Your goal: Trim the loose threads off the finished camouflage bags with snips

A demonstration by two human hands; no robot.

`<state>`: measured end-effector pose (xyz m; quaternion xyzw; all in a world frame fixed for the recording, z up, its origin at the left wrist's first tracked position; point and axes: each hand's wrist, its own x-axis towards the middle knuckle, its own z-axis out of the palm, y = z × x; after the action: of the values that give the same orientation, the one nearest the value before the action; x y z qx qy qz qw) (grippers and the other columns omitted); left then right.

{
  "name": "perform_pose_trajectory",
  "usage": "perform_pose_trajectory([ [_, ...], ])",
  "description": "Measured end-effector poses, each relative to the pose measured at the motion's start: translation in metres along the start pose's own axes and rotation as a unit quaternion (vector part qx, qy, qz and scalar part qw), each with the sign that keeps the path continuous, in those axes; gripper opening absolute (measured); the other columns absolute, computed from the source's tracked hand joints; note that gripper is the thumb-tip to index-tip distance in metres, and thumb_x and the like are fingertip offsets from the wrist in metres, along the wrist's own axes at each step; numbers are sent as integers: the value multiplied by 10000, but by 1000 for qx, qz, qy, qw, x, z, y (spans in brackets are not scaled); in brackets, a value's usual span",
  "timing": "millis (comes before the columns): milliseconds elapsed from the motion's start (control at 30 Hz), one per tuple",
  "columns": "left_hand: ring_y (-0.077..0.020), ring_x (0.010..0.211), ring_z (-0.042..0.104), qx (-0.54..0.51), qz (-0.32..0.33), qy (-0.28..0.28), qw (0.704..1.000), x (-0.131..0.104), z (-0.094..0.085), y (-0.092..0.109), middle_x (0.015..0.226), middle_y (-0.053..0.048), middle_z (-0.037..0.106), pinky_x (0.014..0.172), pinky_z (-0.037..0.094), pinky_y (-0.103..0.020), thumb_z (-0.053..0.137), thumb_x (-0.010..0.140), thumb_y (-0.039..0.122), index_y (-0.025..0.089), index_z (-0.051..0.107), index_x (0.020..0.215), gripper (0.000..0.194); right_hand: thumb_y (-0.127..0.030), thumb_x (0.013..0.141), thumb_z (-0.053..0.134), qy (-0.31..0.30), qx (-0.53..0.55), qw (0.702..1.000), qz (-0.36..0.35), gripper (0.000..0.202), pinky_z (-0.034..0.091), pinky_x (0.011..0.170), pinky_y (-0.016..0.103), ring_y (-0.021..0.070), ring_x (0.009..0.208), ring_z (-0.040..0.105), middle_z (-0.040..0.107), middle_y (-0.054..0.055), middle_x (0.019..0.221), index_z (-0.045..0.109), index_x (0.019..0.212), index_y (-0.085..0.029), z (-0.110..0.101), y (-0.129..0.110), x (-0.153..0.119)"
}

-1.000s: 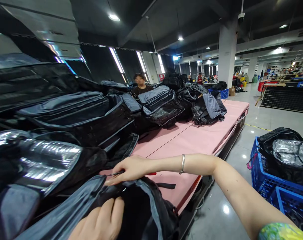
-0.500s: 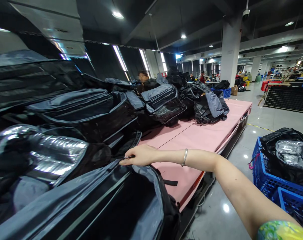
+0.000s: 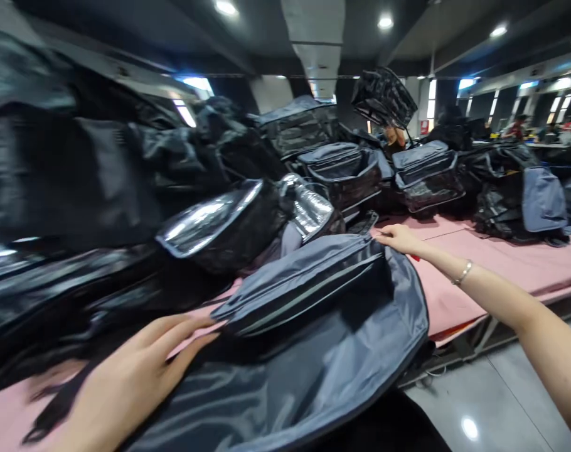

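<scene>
A black bag [image 3: 304, 383] with grey lining lies unzipped in front of me, its deep inside facing up. My right hand [image 3: 398, 240] pinches the rim at its far right corner; a silver bangle circles that wrist. At the bag's left corner is my left hand [image 3: 139, 370], fingers stretched forward and thumb apart from them. Its fingertips are at the rim, and I see no fabric clearly between them. A dark strap [image 3: 59, 408] lies beside this hand. Behind the bag, another bag with silver foil lining [image 3: 214, 216] stands open.
Black bags [image 3: 337, 166] are heaped across the pink-covered table [image 3: 455, 307]. A tall, blurred pile [image 3: 101, 169] rises at left. Behind the heap a person [image 3: 394, 139] is partly hidden, below a raised black bag [image 3: 384, 97]. Grey floor [image 3: 516, 389] shows at right.
My view has swung left, and my left hand has come into sight at the bag's left corner. My right hand still holds the rim. A black bag now shows raised above the far person.
</scene>
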<state>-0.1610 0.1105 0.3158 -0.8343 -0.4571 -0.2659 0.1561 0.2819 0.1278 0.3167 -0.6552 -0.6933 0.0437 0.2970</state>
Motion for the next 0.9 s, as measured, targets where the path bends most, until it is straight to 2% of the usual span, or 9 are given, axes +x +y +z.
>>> perform_pose_trajectory([
  [67, -167, 846, 639, -71, -88, -59, 992, 5, 1, 0, 979, 18, 697, 758, 468, -207, 456, 775, 513, 225, 665, 888, 374, -345, 852, 509, 3, -12, 1000, -6, 319, 270, 557, 220, 105, 587, 470, 555, -15, 598, 620, 641, -134, 2, 1, 2],
  [167, -221, 911, 628, -159, -198, -131, 958, 13, 4, -5, 968, -11, 708, 837, 453, -256, 531, 709, 548, 177, 676, 889, 437, -358, 862, 480, 5, -16, 1000, -20, 323, 278, 551, 224, 114, 599, 499, 588, 1, 632, 637, 682, -140, 2, 1, 0],
  [267, -260, 883, 630, -263, -243, -174, 917, 19, 6, -11, 891, -54, 721, 797, 476, -287, 575, 624, 619, 160, 697, 808, 510, -376, 873, 462, 0, -40, 999, -30, 324, 306, 561, 228, 132, 631, 548, 632, 27, 685, 673, 752, -161, -4, -2, -5],
  [400, -258, 845, 629, -320, -269, -162, 894, 23, 2, -12, 854, -67, 721, 771, 489, -303, 647, 545, 632, 166, 709, 755, 515, -292, 827, 522, 51, -136, 988, -46, 206, 349, 593, 237, 166, 754, 597, 669, 56, 871, 702, 873, -204, -14, -17, -12],
  [500, -258, 828, 630, -328, -273, -159, 890, 24, -1, -9, 813, -62, 720, 792, 488, -321, 664, 519, 623, 164, 712, 738, 511, -202, 785, 552, 56, -149, 979, -124, 235, 382, 658, 231, 164, 874, 604, 651, 35, 1032, 695, 968, -240, -16, -35, -13],
  [567, -258, 836, 631, -332, -269, -168, 888, 24, -2, -8, 819, -60, 721, 809, 487, -323, 648, 533, 615, 165, 712, 745, 501, -178, 771, 569, 4, -138, 972, -190, 250, 391, 700, 221, 159, 912, 603, 653, 20, 1048, 695, 978, -241, -12, -49, -9],
  [633, -261, 862, 634, -329, -261, -174, 891, 22, -2, -9, 866, -56, 723, 820, 487, -317, 630, 555, 597, 177, 713, 771, 480, -165, 763, 578, -46, -145, 963, -224, 258, 390, 718, 220, 167, 926, 602, 664, 17, 1034, 694, 982, -237, -6, -63, -1],
  [767, -265, 837, 648, -249, -219, -151, 931, 17, 1, -9, 873, -33, 726, 784, 501, -308, 568, 622, 564, 227, 704, 784, 398, -247, 794, 573, -124, -152, 967, -161, 220, 373, 644, 226, 191, 850, 602, 685, 51, 947, 700, 968, -207, 3, -77, 24],
  [900, -248, 826, 646, -144, -103, -90, 980, 22, 7, 11, 925, -32, 710, 771, 502, -314, 476, 723, 539, 259, 683, 851, 371, -277, 784, 598, -207, -115, 962, -134, 200, 332, 579, 199, 140, 710, 568, 671, 23, 780, 721, 888, -158, 4, -79, 47],
])
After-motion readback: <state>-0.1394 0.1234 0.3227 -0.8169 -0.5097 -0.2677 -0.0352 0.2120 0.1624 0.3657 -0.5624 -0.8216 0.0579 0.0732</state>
